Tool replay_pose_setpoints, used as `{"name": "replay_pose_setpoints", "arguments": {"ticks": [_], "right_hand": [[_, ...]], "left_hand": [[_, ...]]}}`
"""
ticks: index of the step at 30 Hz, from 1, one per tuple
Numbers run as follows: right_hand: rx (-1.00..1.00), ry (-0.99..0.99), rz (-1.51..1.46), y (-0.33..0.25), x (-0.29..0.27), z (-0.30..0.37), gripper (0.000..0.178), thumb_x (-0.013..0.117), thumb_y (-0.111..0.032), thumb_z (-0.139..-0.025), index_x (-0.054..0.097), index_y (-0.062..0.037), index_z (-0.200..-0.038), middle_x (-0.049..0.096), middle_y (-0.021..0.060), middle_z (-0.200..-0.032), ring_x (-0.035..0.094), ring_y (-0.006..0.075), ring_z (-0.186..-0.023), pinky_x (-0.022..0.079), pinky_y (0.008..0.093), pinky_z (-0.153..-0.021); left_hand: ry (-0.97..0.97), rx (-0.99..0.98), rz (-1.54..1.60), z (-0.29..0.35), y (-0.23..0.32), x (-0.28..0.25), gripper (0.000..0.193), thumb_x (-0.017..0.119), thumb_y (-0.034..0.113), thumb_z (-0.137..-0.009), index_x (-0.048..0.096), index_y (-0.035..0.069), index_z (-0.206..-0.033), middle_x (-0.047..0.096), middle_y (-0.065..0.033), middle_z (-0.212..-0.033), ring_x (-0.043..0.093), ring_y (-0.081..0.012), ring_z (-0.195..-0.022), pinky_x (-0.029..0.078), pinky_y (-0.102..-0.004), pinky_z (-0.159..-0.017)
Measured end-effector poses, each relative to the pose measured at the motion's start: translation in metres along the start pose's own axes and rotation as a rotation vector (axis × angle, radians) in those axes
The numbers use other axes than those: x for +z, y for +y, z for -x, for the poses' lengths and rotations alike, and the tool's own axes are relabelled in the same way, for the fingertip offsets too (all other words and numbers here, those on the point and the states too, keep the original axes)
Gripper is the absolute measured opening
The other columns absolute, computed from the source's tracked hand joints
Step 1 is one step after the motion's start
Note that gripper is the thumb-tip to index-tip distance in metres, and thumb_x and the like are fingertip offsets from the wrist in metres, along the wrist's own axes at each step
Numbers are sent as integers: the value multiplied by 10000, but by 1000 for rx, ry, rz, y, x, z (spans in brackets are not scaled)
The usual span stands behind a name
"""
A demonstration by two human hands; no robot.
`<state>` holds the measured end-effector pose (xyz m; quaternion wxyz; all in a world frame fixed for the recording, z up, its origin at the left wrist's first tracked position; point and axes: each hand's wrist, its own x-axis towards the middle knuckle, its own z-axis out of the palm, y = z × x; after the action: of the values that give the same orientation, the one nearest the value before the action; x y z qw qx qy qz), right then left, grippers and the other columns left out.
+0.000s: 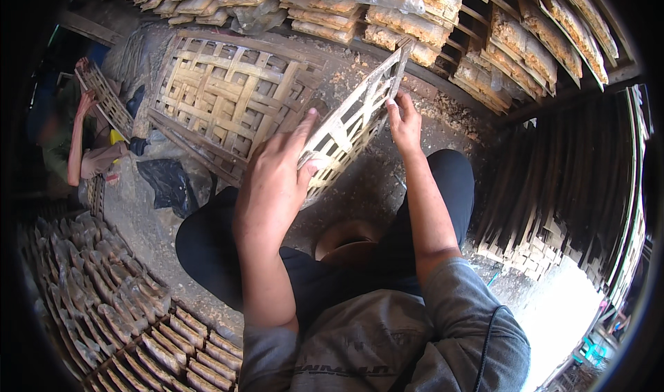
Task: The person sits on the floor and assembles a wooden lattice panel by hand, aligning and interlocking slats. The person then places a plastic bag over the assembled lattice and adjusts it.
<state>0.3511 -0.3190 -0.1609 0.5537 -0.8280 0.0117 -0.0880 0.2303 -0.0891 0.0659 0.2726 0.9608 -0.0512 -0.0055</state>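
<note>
Holding a woven bamboo lattice panel [340, 137] aslant over dusty floor [373, 174] | clamping near edge between thumb and fingers of left hand [272, 174], far end in those of right hand [406, 124] | apparently woven through already, not yet set down; unable to tell what remains | lying leftward: second lattice panel [221, 88]

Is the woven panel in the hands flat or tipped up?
Tipped up: left hand and right hand hold the woven panel on a steep slant.

Rough wooden lattice panel [342, 137], crinkled black plastic sheet [166, 184]
</note>
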Motion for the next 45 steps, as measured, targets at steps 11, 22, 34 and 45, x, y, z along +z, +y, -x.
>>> {"name": "replay_pose_setpoints", "arguments": {"ticks": [11,22,34,45], "right_hand": [[-176,110,416,12,9,-1,423,617,-156,-862,503,-31,-1249,646,194,-994,609,384,-960,459,470,-898],[-70,180,395,5,28,7,520,628,-68,-791,458,4,-1277,574,206,-1129,537,376,-1094,411,459,-954],[489,-218,391,108,11,68,303,580,-245,-860,686,-152,-1129,707,146,-1001,669,301,-958,503,393,-875],[300,3,63,-4,8,44,795,567,-251,-967,39,-203,-1559,463,235,-1427,521,326,-1266,433,399,-1028]], "left_hand": [[-32,-34,-84,-1,7,-1,644,655,119,-865,414,170,-1460,594,-133,-1028,581,-322,-977,466,-425,-902],[-57,-90,-40,1,12,-3,635,650,113,-866,427,201,-1454,600,-207,-1144,574,-401,-1065,471,-452,-899],[15,-25,-56,2,2,-3,562,669,138,-852,495,152,-1386,621,-206,-1130,600,-380,-1028,488,-466,-849],[-22,-3,43,14,-16,-18,299,677,143,-856,590,26,-1118,653,-240,-866,638,-419,-818,492,-464,-710]]}}
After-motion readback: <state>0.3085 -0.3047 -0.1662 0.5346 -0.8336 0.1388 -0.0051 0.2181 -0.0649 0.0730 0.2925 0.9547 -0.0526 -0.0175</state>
